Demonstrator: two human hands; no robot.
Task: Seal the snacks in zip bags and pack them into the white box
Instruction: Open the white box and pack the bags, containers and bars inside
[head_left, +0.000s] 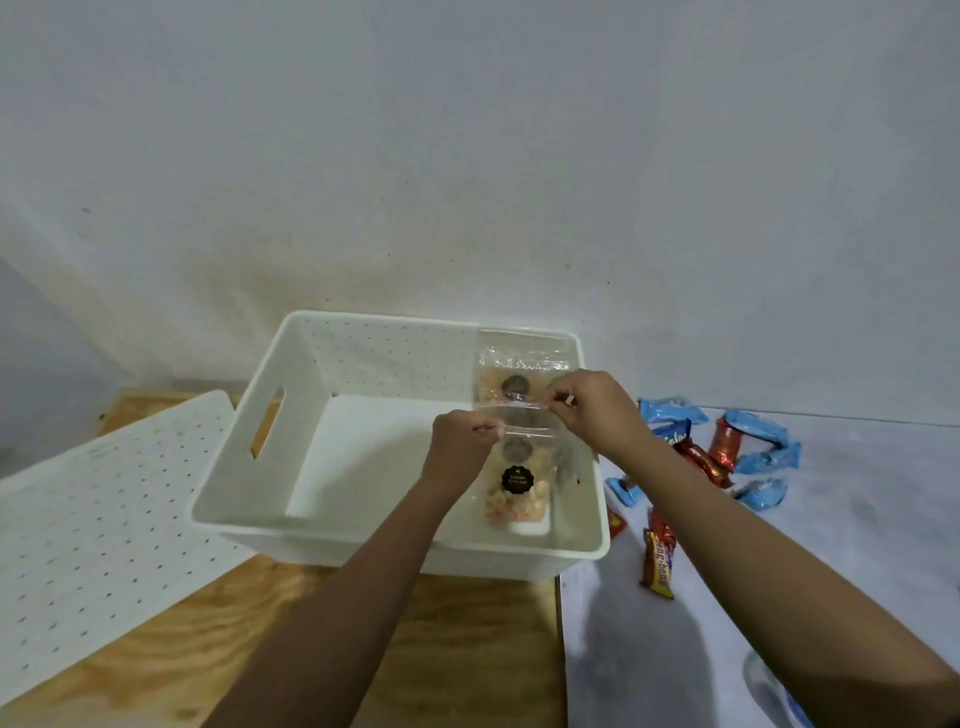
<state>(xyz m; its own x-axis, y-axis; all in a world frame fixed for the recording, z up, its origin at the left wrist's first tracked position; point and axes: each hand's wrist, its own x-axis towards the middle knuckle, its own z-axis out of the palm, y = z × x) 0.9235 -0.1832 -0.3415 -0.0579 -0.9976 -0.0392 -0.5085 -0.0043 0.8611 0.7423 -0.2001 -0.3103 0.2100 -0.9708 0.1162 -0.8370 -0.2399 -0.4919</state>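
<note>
The box (311, 530) sits at frame centre on the table (467, 649). A far bag (519, 358) leans on the box's back wall. The held bag (519, 483), filled with snacks, hangs over the box's right half. Recommended: press along the whole zip strip until it is fully closed, then lower the bag upright beside the far bag. The left hand (460, 441) and right hand (592, 410) each pinch one top corner and hold the strip taut. Both forearms reach in from the lower frame.
</note>
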